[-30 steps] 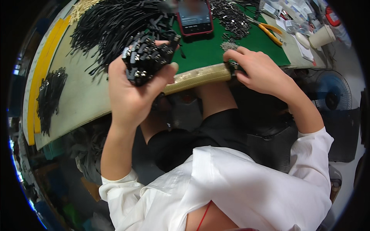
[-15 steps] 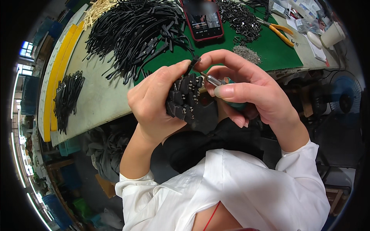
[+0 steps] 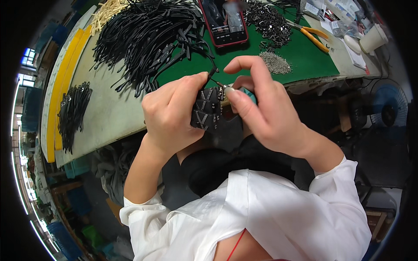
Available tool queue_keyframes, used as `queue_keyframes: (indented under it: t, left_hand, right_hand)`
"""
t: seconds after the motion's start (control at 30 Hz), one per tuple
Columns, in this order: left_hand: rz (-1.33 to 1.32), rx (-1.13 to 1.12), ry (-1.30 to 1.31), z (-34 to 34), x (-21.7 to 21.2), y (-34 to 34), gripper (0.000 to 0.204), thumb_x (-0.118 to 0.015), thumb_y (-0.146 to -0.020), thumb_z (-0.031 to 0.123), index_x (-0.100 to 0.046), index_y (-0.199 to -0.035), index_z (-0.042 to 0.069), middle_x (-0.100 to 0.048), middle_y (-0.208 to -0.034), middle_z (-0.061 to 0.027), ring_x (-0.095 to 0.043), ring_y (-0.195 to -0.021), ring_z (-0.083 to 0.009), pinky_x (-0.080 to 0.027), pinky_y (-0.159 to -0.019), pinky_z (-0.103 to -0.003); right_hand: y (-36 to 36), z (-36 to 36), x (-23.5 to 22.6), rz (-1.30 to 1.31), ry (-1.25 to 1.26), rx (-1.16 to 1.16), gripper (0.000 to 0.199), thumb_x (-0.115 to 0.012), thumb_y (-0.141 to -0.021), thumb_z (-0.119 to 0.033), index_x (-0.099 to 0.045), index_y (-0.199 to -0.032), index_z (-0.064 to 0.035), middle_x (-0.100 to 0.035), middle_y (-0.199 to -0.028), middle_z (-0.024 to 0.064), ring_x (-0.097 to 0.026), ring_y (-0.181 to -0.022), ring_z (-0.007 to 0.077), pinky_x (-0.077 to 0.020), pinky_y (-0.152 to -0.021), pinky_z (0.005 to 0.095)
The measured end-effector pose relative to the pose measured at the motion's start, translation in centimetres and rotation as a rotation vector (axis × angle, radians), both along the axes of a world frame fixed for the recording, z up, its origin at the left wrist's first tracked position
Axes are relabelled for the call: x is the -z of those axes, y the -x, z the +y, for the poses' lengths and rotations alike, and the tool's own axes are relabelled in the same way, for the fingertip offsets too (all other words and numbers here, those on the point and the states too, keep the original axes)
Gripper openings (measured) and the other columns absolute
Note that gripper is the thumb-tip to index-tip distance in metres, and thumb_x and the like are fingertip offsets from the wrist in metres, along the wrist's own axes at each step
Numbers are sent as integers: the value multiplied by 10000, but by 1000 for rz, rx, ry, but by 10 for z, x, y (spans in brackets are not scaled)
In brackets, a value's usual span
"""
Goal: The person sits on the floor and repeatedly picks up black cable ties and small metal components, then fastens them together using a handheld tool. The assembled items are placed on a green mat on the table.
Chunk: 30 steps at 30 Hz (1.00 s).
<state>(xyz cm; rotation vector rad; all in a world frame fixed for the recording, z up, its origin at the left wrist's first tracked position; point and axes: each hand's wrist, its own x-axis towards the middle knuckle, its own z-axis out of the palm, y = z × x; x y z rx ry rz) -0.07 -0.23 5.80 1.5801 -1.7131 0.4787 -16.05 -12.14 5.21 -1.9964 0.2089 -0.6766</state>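
My left hand [image 3: 167,111] is closed around a bundle of black eyeglass temples [image 3: 203,108], their hinge ends with small metal fittings facing right. One temple [image 3: 212,72] sticks up at the thumb tip, apart from the rest. In my right hand [image 3: 270,111] is a screwdriver [image 3: 249,94] with a teal-green handle, mostly covered by the palm. Its thin tip points up and left, close to the raised temple's end; whether they touch I cannot tell. The right index finger is lifted off, bent toward the temple.
A big heap of black temples [image 3: 139,43] covers the table's back left, a smaller bunch [image 3: 75,113] lies by the yellow strip [image 3: 65,91]. On the green mat [image 3: 311,63] are small dark parts [image 3: 272,26], tiny screws [image 3: 275,63], a phone [image 3: 224,26] and orange-handled pliers [image 3: 314,37].
My right hand has turned so its back shows more, and its index finger has lifted away from the raised temple. The bundle has tilted in my left hand.
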Motion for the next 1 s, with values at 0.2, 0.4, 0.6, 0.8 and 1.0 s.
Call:
queue_keyframes:
  t: [0.2,0.4,0.6,0.8,1.0]
  left_hand:
    - [31,-126,-101,1,7,-6,417,-740,-555,-14,-647,-957,45,-684,-812,-108,-678,-695,-299,-523,-582,-348]
    - [23,-468,-95,-4,2,-56,267,-732,-741,42,-657,-997,33,-682,-782,-154,-679,-745,-349,-520,-650,-374]
    - [139,-573,-597,-34,23,-98,345,-805,-718,172,-712,-1016,26,-714,-876,-178,-673,-824,-371,-529,-745,-410]
    - [228,-431,-787,-47,9,-115,373,-750,-673,187,-734,-998,2,-716,-888,-208,-691,-876,-368,-552,-823,-420]
    - [176,-385,-755,-44,6,-114,277,-751,-688,145,-701,-912,-10,-687,-787,-184,-678,-756,-319,-515,-730,-388]
  right_hand:
    - [-7,4,4,82,426,110,455,-670,-870,-127,-437,-1240,-1,-633,-783,168,-649,-634,333,-488,-564,379]
    - [13,-9,9,243,125,30,470,-679,-858,-156,-447,-1246,-25,-640,-797,186,-646,-662,364,-491,-608,433]
    - [31,-38,7,321,55,128,387,-666,-874,-166,-527,-1216,-51,-636,-877,159,-649,-725,303,-497,-693,364]
    - [40,-60,2,331,18,200,357,-647,-880,-166,-541,-1197,-42,-611,-889,130,-614,-751,224,-480,-711,323]
    - [44,-80,-5,435,89,262,350,-623,-878,-170,-523,-1183,-30,-618,-900,141,-609,-742,232,-485,-713,351]
